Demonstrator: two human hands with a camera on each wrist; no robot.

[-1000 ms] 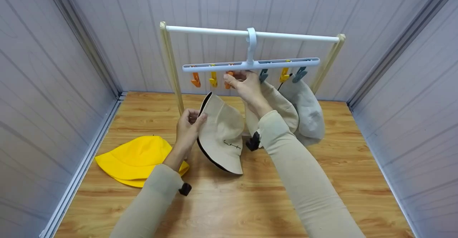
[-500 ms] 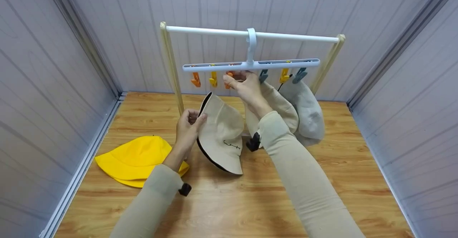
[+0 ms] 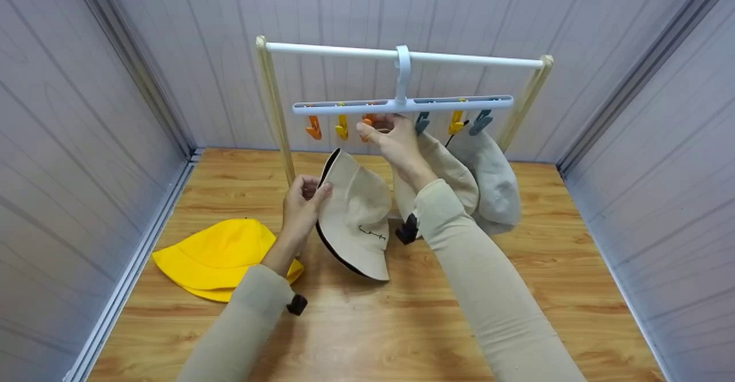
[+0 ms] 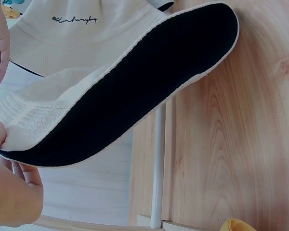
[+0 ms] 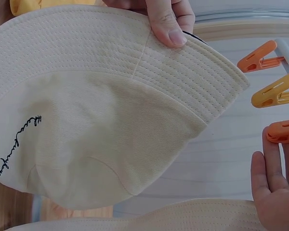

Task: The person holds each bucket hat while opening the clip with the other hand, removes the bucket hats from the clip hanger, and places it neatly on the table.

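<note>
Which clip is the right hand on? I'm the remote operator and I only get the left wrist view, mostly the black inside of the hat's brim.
Observer: The right hand is pinching the orange clip, third from the left end of the hanger.
Operator: Is the hat touching that clip?
Observer: No. The right wrist view shows a gap between the clip and the brim of the cream hat, which the left hand holds by its edge.
Operator: And the yellow bit at my bottom edge?
Observer: Most likely the yellow hat; the head view shows it lying on the wooden surface, left of the cream one.
</note>
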